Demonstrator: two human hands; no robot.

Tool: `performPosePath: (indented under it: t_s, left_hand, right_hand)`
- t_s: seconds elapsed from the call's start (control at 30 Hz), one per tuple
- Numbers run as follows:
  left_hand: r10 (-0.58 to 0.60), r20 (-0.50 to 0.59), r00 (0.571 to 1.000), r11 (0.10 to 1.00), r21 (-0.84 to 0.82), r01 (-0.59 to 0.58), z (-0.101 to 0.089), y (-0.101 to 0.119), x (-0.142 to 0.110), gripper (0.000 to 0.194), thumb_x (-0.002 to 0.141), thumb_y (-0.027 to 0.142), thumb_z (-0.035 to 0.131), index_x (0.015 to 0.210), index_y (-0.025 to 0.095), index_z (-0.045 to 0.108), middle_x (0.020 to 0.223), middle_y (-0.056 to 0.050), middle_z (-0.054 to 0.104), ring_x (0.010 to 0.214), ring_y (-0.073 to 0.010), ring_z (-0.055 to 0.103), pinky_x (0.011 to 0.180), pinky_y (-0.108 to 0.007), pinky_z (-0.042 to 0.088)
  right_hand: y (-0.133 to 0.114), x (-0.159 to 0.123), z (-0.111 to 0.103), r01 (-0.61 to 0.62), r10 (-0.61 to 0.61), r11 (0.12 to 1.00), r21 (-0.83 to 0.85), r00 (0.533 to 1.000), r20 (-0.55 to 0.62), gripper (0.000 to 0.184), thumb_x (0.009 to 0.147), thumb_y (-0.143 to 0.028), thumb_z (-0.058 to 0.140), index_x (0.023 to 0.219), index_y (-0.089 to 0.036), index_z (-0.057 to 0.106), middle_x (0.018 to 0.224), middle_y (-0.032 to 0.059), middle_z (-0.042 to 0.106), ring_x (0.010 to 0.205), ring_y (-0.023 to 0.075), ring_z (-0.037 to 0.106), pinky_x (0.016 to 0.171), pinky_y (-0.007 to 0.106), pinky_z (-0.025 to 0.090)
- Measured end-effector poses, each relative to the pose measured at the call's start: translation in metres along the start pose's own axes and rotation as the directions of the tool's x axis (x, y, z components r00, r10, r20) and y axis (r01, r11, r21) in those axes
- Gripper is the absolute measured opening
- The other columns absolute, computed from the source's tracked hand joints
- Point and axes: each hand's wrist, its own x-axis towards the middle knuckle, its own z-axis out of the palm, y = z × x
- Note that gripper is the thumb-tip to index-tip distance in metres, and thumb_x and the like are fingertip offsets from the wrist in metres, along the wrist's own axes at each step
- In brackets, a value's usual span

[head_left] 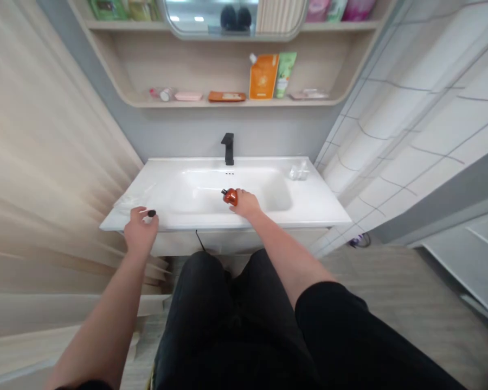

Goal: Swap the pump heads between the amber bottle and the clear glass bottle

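My right hand (246, 204) is closed around a small amber bottle (230, 197), held tilted over the white sink basin (274, 189). A narrow black tip on the bottle points to the left. Over the left front of the counter, my left hand (140, 230) pinches a small black cap (152, 213) between thumb and fingers. Something thin and pale shows beside the cap, too small to make out. Clear crumpled plastic (128, 201) lies on the counter just behind my left hand.
A black faucet (228, 149) rises behind the basin. Clear small containers (299, 171) stand at the counter's back right. Above, a shelf (203, 104) carries an orange pouch (263, 77), a green tube (285, 75) and other items. A curtain (44, 135) hangs left; a tiled wall (415, 124) flanks the right.
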Motion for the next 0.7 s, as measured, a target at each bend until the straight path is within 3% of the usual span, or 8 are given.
performPosePath:
  t_s: [0.2, 0.3, 0.5, 0.6, 0.7]
  left_hand:
    - [-0.051, -0.088, 0.995, 0.995, 0.076, 0.058, 0.003, -0.012, -0.003, 0.033, 0.089, 0.043, 0.076, 0.115, 0.023, 0.069, 0.108, -0.013, 0.079, 0.107, -0.0401, 0.075, 0.104, -0.055, 0.060]
    - [0.021, -0.104, 0.994, 0.994, 0.109, -0.010, 0.012, -0.017, 0.002, 0.029, 0.091, 0.040, 0.072, 0.111, 0.020, 0.072, 0.114, -0.017, 0.077, 0.119, -0.0408, 0.071, 0.115, -0.058, 0.054]
    - [-0.010, -0.135, 0.991, 0.987, 0.160, 0.031, 0.027, -0.019, 0.011, 0.035, 0.090, 0.038, 0.069, 0.118, 0.017, 0.069, 0.120, -0.019, 0.074, 0.130, -0.0420, 0.065, 0.125, -0.061, 0.044]
    - [-0.057, -0.220, 0.974, 0.991, 0.110, 0.082, 0.026, -0.020, 0.007, 0.040, 0.089, 0.038, 0.071, 0.122, 0.016, 0.062, 0.124, -0.020, 0.072, 0.130, -0.0421, 0.064, 0.124, -0.061, 0.044]
    - [-0.118, -0.352, 0.929, 0.988, 0.054, 0.146, 0.021, -0.027, 0.012, 0.044, 0.088, 0.034, 0.074, 0.124, 0.018, 0.056, 0.134, -0.020, 0.069, 0.134, -0.0402, 0.063, 0.124, -0.058, 0.046]
  right_hand:
    - [0.000, -0.001, -0.001, 0.012, -0.012, 1.000, -0.007, 1.000, -0.014, 0.056, 0.091, -0.043, 0.081, 0.137, -0.020, 0.060, 0.131, 0.0167, 0.078, 0.116, 0.0357, 0.076, 0.098, 0.043, 0.059]
    - [-0.001, -0.001, -0.003, 0.017, -0.017, 1.000, -0.011, 1.000, -0.002, 0.055, 0.092, -0.043, 0.081, 0.136, -0.019, 0.060, 0.132, 0.0167, 0.078, 0.118, 0.0353, 0.076, 0.099, 0.042, 0.058]
    - [-0.003, -0.002, -0.009, 0.014, -0.013, 1.000, -0.014, 1.000, 0.028, 0.057, 0.093, -0.045, 0.080, 0.138, -0.018, 0.058, 0.134, 0.0174, 0.077, 0.120, 0.0343, 0.076, 0.102, 0.040, 0.057]
    - [-0.003, -0.002, -0.010, 0.010, -0.009, 1.000, -0.015, 0.999, 0.033, 0.058, 0.093, -0.044, 0.080, 0.139, -0.018, 0.058, 0.134, 0.0180, 0.077, 0.122, 0.0349, 0.076, 0.103, 0.040, 0.057]
    - [-0.003, -0.002, -0.009, 0.024, -0.023, 1.000, -0.018, 0.999, 0.030, 0.058, 0.093, -0.045, 0.080, 0.139, -0.018, 0.058, 0.134, 0.0181, 0.077, 0.121, 0.0351, 0.076, 0.102, 0.041, 0.057]
